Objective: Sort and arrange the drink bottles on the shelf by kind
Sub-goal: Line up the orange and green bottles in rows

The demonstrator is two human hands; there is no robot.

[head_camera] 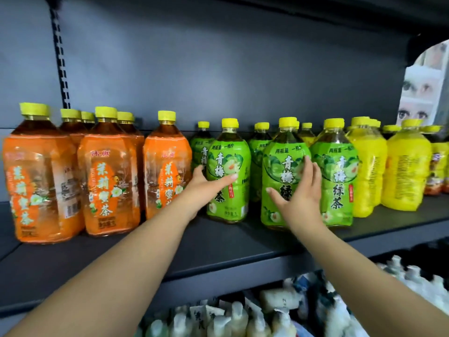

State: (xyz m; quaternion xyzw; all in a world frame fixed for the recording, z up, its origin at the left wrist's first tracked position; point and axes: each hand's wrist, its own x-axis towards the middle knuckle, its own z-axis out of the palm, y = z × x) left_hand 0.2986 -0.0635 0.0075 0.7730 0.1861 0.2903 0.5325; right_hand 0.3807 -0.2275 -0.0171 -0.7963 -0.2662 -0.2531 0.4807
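I had both hands up at the green plum-tea row on the shelf (218, 242), and the move turned on the front bottles standing upright, long axis vertical, straight ahead of the fingers.

The left hand (205, 184) was nearer the front-left green tea bottle (229, 164). Its thumb lay across the label face, and its fingers (198, 170) reached round the bottle's far-left flank, into the gap beside the nearest orange jasmine tea bottle (167, 171). I judged that a grasp spanning the bottle's body, though how firm it was I couldn't tell.

The right hand (302, 193) was laid flat on the middle green tea bottle (283, 171), with the thumb spread low to the left over the label. Its straight fingers pointed up along the bottle's right side, just beside the front-right green tea bottle (336, 181). That hand was released, touching and not clasping.

The yellow bottles (366, 166) stood well to the right of those fingers, and more green bottles stood behind.

I judged that any shift should be a sideways slide, keeping each bottle upright.
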